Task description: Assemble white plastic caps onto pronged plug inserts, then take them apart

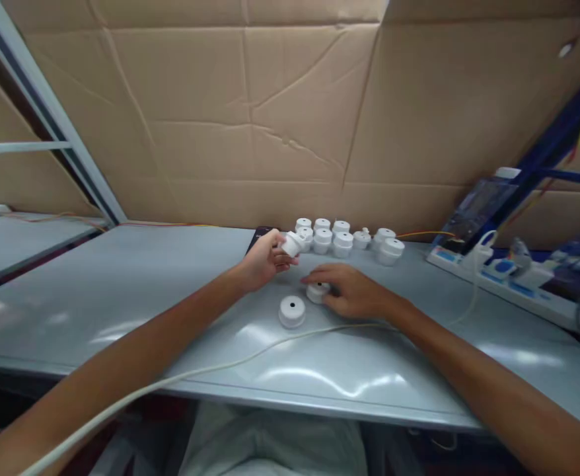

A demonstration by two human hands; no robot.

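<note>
Held between the fingers of my left hand is a small white round device, tilted and raised near the back row. My right hand has its fingers curled around another white round device with a dark hole in its top, which rests on the grey table. A third white round device sits alone just in front and to the left of it. Several more of these white devices stand grouped behind my hands; one has a small knob-like piece on top.
A dark phone-like object lies behind my left hand. White cable crosses the grey table and my left forearm. At right are a power strip with plugs and a clear bottle. Cardboard walls the back.
</note>
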